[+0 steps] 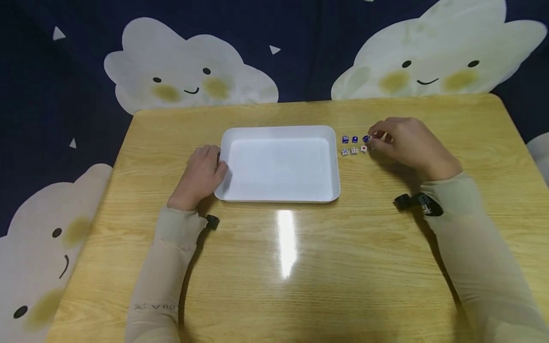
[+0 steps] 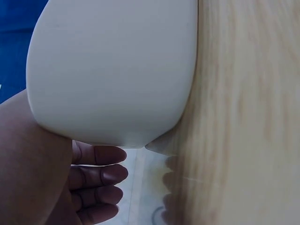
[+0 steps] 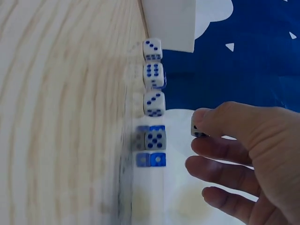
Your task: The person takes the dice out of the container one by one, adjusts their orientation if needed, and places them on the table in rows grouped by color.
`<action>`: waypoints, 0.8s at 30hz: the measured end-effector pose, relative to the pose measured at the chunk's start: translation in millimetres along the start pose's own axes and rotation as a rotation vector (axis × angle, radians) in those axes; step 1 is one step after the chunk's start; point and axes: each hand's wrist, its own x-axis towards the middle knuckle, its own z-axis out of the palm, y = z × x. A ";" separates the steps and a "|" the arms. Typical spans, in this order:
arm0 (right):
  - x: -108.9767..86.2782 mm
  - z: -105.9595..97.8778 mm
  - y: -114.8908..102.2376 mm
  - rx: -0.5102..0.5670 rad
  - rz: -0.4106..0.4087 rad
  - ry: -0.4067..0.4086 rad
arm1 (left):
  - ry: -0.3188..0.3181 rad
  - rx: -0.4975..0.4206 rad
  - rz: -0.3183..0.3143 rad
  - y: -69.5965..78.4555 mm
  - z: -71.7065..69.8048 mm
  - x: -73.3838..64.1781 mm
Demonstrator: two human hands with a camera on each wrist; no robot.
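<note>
My right hand [image 1: 405,140] pinches a small white die [image 3: 198,129] between thumb and index finger, above the table. Its other fingers are loosely bent. Below it, several dice stand in two rows by the tray's right end: blue dice [image 1: 354,139] behind, white dice [image 1: 353,151] in front. One white die [image 1: 363,149] shows a red pip. My left hand [image 1: 199,174] holds the left end of the white tray [image 1: 279,197], thumb at the rim and bent fingers outside. In the left wrist view, the tray wall [image 2: 117,70] hides the thumb tip.
The wooden table [image 1: 300,295] carries the tray near its far side, with a bright reflection in front. Dark cloth with smiling clouds [image 1: 193,62] hangs behind and at the sides. A small black camera [image 1: 403,202] sits at the right wrist.
</note>
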 end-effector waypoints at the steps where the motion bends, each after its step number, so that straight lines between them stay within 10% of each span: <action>1: -1.0 -0.2 1.7 0.000 0.018 -0.010 | 0.001 -0.001 0.003 0.2 -0.1 0.3; 24: -6.5 3.5 18.2 -0.021 0.091 -0.130 | -0.006 -0.005 -0.006 1.4 -0.3 0.9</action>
